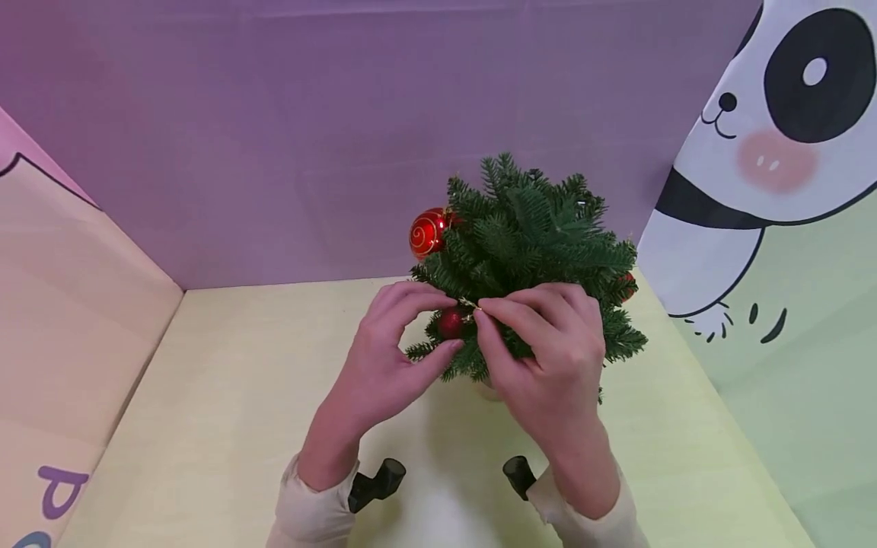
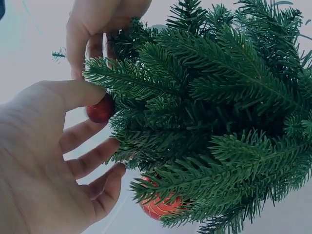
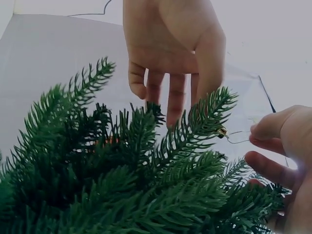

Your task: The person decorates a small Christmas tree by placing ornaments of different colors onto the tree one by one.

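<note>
A small dark red bauble hangs at the near left side of a green artificial Christmas tree. My left hand holds it between thumb and index finger, the other fingers spread behind in the left wrist view. Thumb and index finger of my right hand pinch the bauble's thin hanging loop. That loop runs from a gold cap beside a branch tip in the right wrist view. Needles hide the bauble itself there.
A larger red bauble with gold swirls hangs at the tree's upper left. Another red bauble shows partly at the right. The tree's pale base stands on a light wooden table, with a purple backdrop behind.
</note>
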Demonstrator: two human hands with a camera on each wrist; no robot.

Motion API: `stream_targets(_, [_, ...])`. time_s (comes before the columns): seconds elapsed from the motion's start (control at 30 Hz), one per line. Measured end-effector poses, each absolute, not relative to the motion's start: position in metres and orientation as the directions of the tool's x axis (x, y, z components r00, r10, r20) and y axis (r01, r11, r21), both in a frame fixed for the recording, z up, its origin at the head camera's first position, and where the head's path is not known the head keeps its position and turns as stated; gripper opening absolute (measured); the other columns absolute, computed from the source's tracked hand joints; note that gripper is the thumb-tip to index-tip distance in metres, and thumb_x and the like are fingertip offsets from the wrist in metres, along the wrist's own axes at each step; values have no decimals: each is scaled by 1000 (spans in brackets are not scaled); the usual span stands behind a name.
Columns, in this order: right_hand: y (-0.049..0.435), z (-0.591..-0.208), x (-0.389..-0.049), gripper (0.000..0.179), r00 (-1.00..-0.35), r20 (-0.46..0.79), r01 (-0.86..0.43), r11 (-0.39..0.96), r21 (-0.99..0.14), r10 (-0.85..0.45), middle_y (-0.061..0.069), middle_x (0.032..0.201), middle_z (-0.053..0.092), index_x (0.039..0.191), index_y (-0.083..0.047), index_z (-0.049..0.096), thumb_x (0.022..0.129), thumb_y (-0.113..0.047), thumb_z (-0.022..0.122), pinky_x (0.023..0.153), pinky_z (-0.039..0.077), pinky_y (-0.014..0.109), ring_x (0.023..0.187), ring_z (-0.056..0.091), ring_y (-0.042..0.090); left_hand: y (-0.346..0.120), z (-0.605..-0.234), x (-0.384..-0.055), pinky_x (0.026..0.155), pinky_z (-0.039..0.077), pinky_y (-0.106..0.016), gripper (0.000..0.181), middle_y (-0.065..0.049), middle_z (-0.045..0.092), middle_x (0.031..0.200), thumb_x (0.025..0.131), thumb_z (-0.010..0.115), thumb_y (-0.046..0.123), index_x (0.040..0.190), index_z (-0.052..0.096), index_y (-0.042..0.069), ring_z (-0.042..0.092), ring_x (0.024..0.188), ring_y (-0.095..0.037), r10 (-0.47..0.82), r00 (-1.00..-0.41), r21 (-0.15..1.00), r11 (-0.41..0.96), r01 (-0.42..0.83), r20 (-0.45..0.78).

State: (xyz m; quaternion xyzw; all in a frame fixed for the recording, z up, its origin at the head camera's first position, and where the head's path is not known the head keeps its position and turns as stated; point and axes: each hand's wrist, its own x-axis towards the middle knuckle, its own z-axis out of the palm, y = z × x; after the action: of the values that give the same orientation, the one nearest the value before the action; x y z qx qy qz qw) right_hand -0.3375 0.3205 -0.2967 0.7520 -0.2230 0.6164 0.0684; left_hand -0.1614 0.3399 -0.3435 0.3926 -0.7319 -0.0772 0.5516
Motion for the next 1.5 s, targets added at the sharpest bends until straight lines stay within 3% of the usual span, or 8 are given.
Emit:
stream_targets(0.17, [319, -294, -340, 11, 178, 945, -461, -872, -165, -273, 9, 74, 68, 83, -6, 79, 84, -14, 72, 67, 39, 45, 77, 57, 31, 341, -339, -163, 96, 41, -39, 37, -6, 57, 121, 81, 78, 15, 114, 66, 5, 48, 117, -21, -660, -114, 542, 692, -477, 743])
stream_targets(0.37, [319, -295, -341, 11, 187, 941, -467, -869, -167, -281, 8, 73, 68, 83, -7, 79, 84, -15, 72, 66, 39, 44, 76, 57, 31, 340, -331, -169, 93, 41, -40, 24, -8, 58, 118, 84, 75, 13, 106, 70, 5, 48, 116, -22, -626, -119, 519, 725, -453, 770])
stream_targets(0.63, [318, -293, -339, 10, 187, 941, -441, -880, -174, -280, 7, 73, 68, 83, -8, 79, 84, -15, 72, 66, 39, 43, 76, 57, 30, 335, -323, -175, 89, 41, -42, 12, -11, 60, 113, 82, 73, 5, 94, 74, 4, 49, 111, -25, -573, -77, 490, 756, -434, 816])
stream_targets(1.07, [321, -291, -342, 11, 218, 928, -407, -892, -195, -303, 6, 74, 68, 83, -8, 79, 84, -16, 71, 69, 40, 42, 77, 56, 28, 332, -316, -177, 88, 41, -42, 5, -12, 62, 109, 81, 74, 2, 85, 74, 5, 48, 111, -26, -541, -61, 475, 781, -405, 839])
stream_targets(1.5, [320, -290, -341, 10, 150, 941, -451, -868, -208, -304, 7, 75, 68, 78, -4, 75, 82, -12, 70, 65, 44, 41, 73, 58, 28, 334, -307, -177, 90, 40, -44, 4, -10, 62, 109, 82, 71, 5, 83, 72, 8, 49, 112, -27, -508, -48, 421, 759, -497, 860])
